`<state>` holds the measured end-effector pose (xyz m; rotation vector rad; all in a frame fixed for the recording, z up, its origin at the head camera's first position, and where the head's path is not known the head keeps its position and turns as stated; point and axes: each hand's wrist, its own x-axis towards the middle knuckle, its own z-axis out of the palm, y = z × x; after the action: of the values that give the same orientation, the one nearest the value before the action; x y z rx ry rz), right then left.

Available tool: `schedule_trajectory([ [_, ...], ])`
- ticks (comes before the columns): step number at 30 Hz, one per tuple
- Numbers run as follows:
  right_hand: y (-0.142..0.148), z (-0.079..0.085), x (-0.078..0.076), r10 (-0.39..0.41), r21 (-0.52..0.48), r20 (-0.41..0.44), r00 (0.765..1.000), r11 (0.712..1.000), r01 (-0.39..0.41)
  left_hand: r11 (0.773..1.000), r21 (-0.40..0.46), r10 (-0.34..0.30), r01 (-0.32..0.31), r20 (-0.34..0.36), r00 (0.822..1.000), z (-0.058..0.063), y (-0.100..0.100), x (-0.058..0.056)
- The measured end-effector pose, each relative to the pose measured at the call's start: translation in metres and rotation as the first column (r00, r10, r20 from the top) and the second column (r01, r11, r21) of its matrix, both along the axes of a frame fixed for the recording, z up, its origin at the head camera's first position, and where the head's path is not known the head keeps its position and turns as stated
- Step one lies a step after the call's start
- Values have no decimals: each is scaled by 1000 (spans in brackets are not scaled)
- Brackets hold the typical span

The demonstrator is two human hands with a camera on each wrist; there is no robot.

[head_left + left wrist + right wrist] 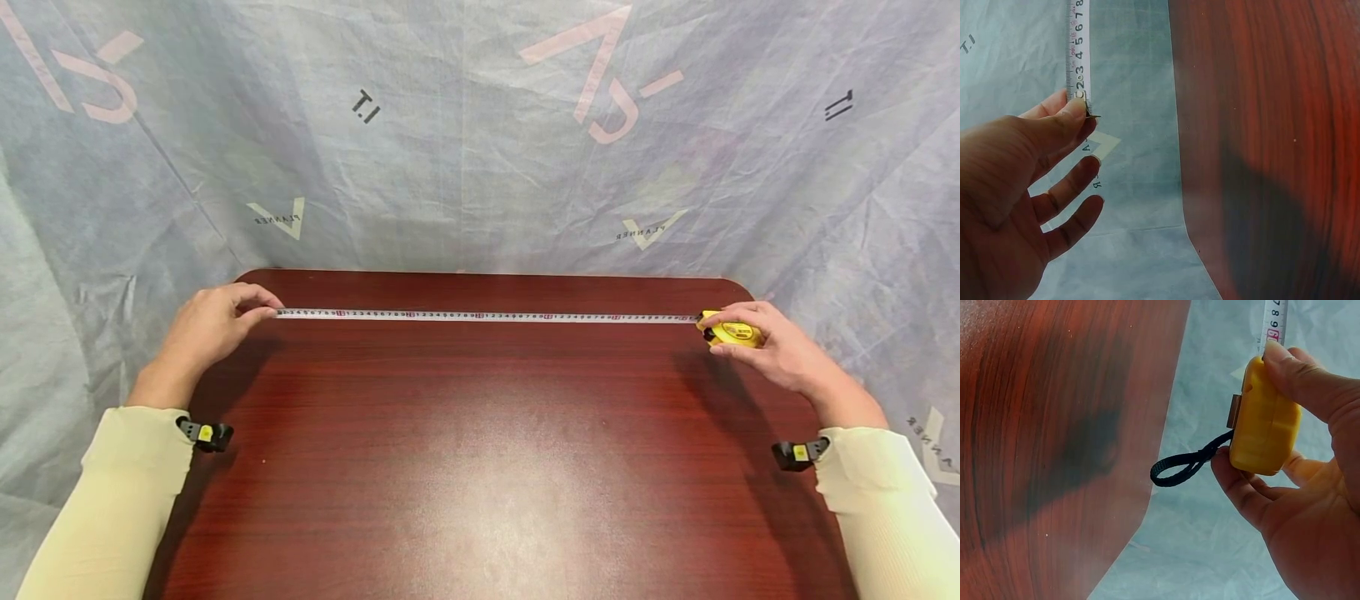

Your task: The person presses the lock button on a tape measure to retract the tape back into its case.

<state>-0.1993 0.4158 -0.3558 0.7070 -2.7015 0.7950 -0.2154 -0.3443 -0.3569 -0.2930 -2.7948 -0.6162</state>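
Observation:
A yellow tape measure (pixel 735 332) is in my right hand (pixel 783 350), gripped between thumb and fingers. Its white blade (pixel 480 317) stretches out straight to the left, above the far part of the table. My left hand (pixel 213 329) pinches the metal hook end between thumb and forefinger; in the left wrist view the other fingers (pixel 1075 184) are spread apart. In the right wrist view the thumb lies at the mouth of the yellow case (pixel 1266 425), near the 60 mark. A black strap loop (pixel 1179 469) hangs from the case.
Below the hands lies a dark red wooden table (pixel 450 467) with rounded far corners. Grey-white printed sheeting (pixel 457 167) surrounds its back and sides. Each wrist wears a small black camera, one on the left (pixel 213 437) and one on the right (pixel 795 454).

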Motion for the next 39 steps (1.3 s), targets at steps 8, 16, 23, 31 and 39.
schedule_trajectory([
  [8,0,-1,2,31,69,-5,1000,997,-31,1000,-3,-9,9,-6,1000,0,-1,-2],
  [16,-3,-1,2,30,59,-6,1000,998,-30,1000,1,-3,3,0,1000,0,-3,-3],
  [23,-4,-1,3,28,74,-28,999,997,-26,1000,-4,-1,1,3,1000,0,-2,-2],
  [31,-4,-2,3,13,92,-26,1000,996,-11,1000,-20,5,-5,-4,1000,0,-2,-3],
  [39,-3,-2,4,9,91,-12,1000,996,-7,1000,-17,0,0,5,1000,1,-1,-4],
])
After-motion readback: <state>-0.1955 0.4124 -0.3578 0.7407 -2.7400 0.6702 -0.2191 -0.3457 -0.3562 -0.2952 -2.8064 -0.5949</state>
